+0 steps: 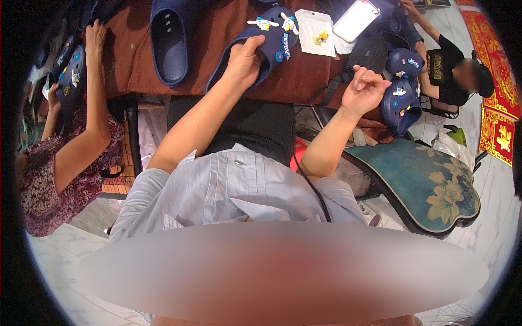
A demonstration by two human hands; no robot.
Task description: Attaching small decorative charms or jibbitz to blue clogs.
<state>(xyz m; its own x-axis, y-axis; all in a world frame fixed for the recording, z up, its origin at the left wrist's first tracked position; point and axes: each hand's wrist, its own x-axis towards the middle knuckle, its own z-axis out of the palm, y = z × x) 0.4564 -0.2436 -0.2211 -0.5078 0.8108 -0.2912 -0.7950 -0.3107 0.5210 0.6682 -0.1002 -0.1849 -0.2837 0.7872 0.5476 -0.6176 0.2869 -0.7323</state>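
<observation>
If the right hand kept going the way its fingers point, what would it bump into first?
The right hand is empty, fingers curled, pointing up and slightly left. Straight on, it would probably first meet the white packet on the brown table, though depth is hard to judge.

The worktop is covered with a reddish-brown cloth and runs across in front of both hands. Directly on it, beyond the left hand, lies a navy clog with white figure charms and a small blue flower charm on its upper; that hand grips its heel end. Further to the left of that hand lies a second, plain navy clog, sole opening up. Between the two hands, towards the far edge, lie a small clear packet holding a yellow charm, and beside it a white flat pouch set at an angle. The right hand hovers off the worktop's near right corner.
</observation>
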